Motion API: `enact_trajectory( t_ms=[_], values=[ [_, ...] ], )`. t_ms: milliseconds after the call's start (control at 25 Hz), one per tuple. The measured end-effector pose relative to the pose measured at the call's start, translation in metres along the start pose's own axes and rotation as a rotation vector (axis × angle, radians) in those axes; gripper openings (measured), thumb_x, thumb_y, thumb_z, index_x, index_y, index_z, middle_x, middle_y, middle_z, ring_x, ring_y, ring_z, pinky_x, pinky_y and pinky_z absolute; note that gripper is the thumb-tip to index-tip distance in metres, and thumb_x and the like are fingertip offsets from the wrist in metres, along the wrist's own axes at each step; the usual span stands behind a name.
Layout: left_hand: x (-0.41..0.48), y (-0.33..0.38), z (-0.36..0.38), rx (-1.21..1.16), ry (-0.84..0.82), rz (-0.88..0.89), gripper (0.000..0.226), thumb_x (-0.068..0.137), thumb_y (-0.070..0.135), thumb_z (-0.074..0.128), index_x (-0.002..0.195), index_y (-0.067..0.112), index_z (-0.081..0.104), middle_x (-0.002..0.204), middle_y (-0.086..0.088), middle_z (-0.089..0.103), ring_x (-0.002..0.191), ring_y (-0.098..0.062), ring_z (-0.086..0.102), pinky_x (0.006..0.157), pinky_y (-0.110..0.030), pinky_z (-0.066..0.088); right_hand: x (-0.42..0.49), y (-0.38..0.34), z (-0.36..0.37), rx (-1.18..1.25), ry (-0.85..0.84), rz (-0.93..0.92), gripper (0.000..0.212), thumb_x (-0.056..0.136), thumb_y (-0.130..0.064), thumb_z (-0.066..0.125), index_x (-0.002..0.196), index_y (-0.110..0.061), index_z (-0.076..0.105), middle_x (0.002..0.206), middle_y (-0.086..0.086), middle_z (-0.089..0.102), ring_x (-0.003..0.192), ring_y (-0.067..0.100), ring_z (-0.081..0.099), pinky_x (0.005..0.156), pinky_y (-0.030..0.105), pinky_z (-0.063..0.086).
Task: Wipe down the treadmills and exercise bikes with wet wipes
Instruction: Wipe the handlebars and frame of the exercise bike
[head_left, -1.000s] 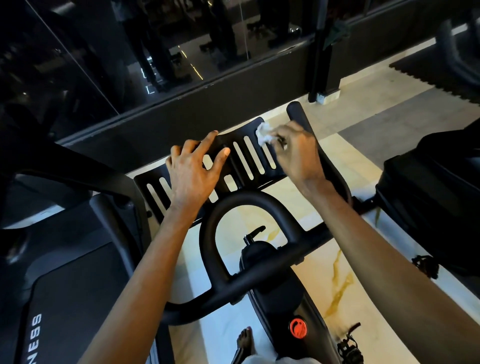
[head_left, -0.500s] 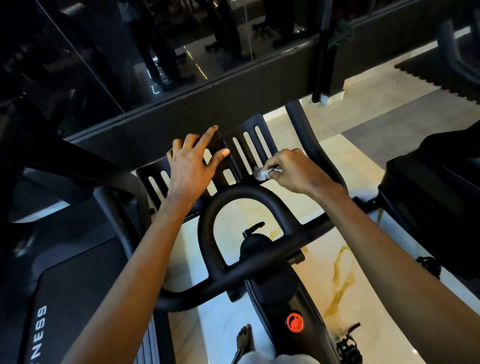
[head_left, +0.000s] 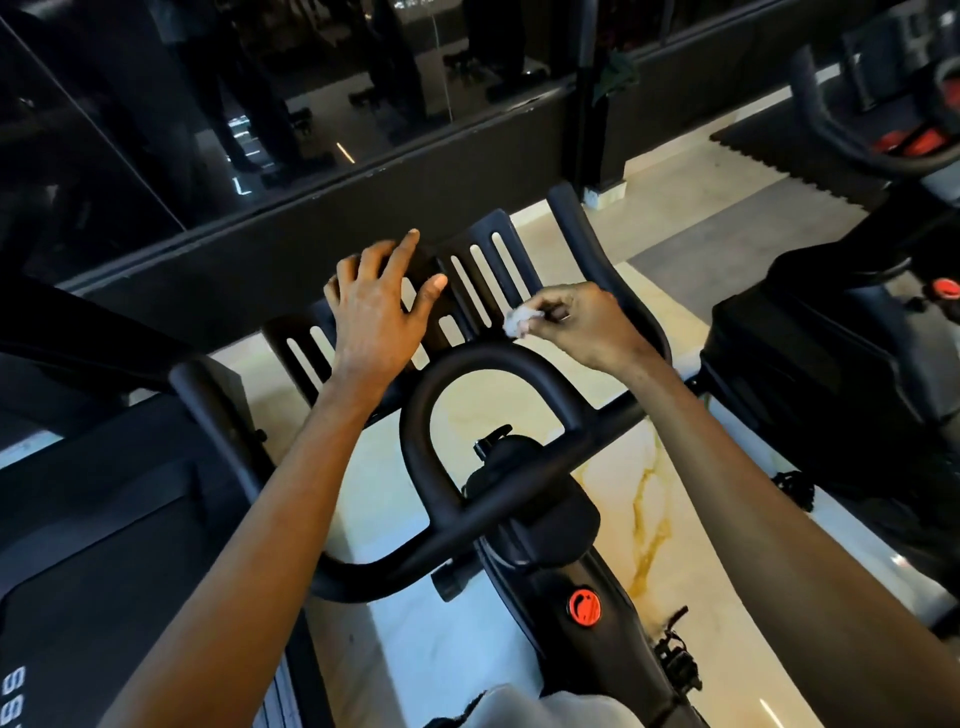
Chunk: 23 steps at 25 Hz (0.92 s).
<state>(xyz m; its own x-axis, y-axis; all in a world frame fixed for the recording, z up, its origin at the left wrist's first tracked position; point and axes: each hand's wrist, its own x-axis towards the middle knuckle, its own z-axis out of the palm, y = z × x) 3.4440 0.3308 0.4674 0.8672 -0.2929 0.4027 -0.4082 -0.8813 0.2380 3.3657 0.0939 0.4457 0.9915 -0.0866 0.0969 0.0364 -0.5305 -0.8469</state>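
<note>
A black exercise bike stands below me, its looped handlebar in the middle and a slotted black tray just beyond it. My left hand lies flat on the tray's middle with fingers spread. My right hand pinches a crumpled white wet wipe and holds it against the tray's near right corner, beside the right handlebar horn. A red round knob shows on the bike frame lower down.
A treadmill with a dark belt lies at the left. Another black bike stands at the right, with a further one at the top right. A black low wall with dark glass runs across ahead. Pale marble floor shows beneath.
My right hand drew the wipe from the tray's far right edge back toward me to its near right corner. My left hand stayed pressed on the tray.
</note>
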Motion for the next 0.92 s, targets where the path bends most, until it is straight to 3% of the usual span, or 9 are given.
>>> enact_trajectory(
  t_ms=[160, 320, 440, 560, 680, 800, 920],
  values=[
    [-0.062, 0.012, 0.002, -0.146, -0.033, 0.045, 0.068, 0.099, 0.044, 0.056, 0.157, 0.020, 0.029, 0.167, -0.007, 0.014, 0.153, -0.029, 0.011, 0.121, -0.051, 0.010, -0.052, -0.002, 0.005, -0.057, 0.160, 0.014, 0.020, 0.091, -0.018, 0.070, 0.107, -0.029, 0.072, 0.102, -0.013, 0.070, 0.090, 0.003, 0.067, 0.083, 0.016, 0.052],
    [-0.116, 0.008, 0.006, -0.285, -0.123, 0.100, 0.066, 0.100, 0.034, 0.059, 0.156, 0.013, 0.031, 0.164, -0.008, 0.023, 0.150, -0.027, 0.019, 0.122, -0.048, 0.017, -0.106, -0.008, 0.028, -0.273, 0.311, 0.003, 0.025, 0.090, -0.009, 0.067, 0.108, -0.024, 0.075, 0.099, -0.012, 0.058, 0.081, -0.010, 0.057, 0.075, 0.002, 0.039],
    [-0.120, 0.005, 0.004, -0.287, -0.191, 0.146, 0.067, 0.101, 0.032, 0.057, 0.157, 0.010, 0.028, 0.162, -0.009, 0.028, 0.148, -0.026, 0.023, 0.121, -0.045, 0.021, -0.137, -0.015, 0.047, -0.318, 0.372, 0.072, 0.026, 0.089, -0.006, 0.067, 0.107, -0.022, 0.077, 0.105, -0.013, 0.064, 0.091, -0.003, 0.059, 0.083, -0.004, 0.033],
    [-0.118, 0.006, 0.001, -0.286, -0.213, 0.159, 0.070, 0.100, 0.029, 0.058, 0.158, 0.009, 0.023, 0.163, -0.010, 0.025, 0.147, -0.028, 0.024, 0.121, -0.044, 0.020, -0.159, -0.022, 0.062, -0.345, 0.371, 0.084, 0.029, 0.090, -0.006, 0.064, 0.109, -0.024, 0.077, 0.111, -0.006, 0.067, 0.091, 0.004, 0.060, 0.088, 0.012, 0.045],
    [-0.117, 0.007, 0.001, -0.297, -0.248, 0.170, 0.072, 0.100, 0.024, 0.058, 0.158, 0.009, 0.020, 0.163, -0.011, 0.022, 0.147, -0.030, 0.023, 0.122, -0.046, 0.019, -0.182, -0.029, 0.073, -0.317, 0.457, 0.154, 0.022, 0.093, -0.011, 0.065, 0.108, -0.022, 0.075, 0.108, -0.005, 0.065, 0.091, 0.005, 0.063, 0.087, 0.016, 0.051],
    [-0.118, 0.005, 0.004, -0.283, -0.271, 0.180, 0.074, 0.099, 0.025, 0.058, 0.159, 0.010, 0.017, 0.164, -0.011, 0.020, 0.148, -0.033, 0.022, 0.123, -0.051, 0.020, -0.212, -0.027, 0.099, -0.392, 0.466, 0.269, 0.015, 0.094, -0.012, 0.063, 0.105, -0.014, 0.072, 0.107, 0.005, 0.067, 0.095, 0.022, 0.067, 0.086, 0.034, 0.054],
    [-0.117, 0.003, 0.005, -0.268, -0.287, 0.196, 0.078, 0.098, 0.028, 0.060, 0.160, 0.012, 0.015, 0.164, -0.011, 0.019, 0.149, -0.034, 0.020, 0.122, -0.054, 0.019, -0.229, -0.024, 0.118, -0.396, 0.426, 0.218, 0.020, 0.090, -0.005, 0.065, 0.105, -0.015, 0.075, 0.106, 0.004, 0.066, 0.095, 0.023, 0.066, 0.086, 0.033, 0.053]
  ],
)
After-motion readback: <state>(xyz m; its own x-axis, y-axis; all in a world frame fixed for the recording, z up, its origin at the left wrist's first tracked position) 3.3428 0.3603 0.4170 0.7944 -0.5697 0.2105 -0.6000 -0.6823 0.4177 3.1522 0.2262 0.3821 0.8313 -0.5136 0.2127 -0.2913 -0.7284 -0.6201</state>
